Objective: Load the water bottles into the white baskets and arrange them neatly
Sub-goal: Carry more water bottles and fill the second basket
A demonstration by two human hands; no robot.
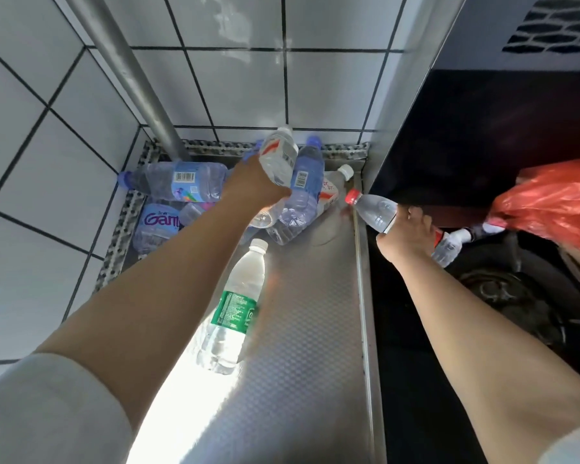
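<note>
Stage: early, by the look of it; the person is gathering bottles and no white basket is in view, so nothing can be counted as loaded.
Left hand (255,185): fingers curled round a white-capped bottle (279,155), lifted clear of the heap with its cap pointing away.
Right hand (407,234): fingers wrapped round the middle of a red-capped bottle (374,207), its cap jutting past the fingertips over the steel counter (315,329); a second white-capped bottle (447,247) lies just behind the knuckles, and whether the hand holds it too cannot be told.
Still loose: several purple bottles (181,180) piled just beyond and beside the left fingers, and a green-label bottle (235,309) lying flat under the left forearm.
Left to do: carry everything to the baskets and line it up.
Nearby: a red plastic bag (556,205) past the right hand.
</note>
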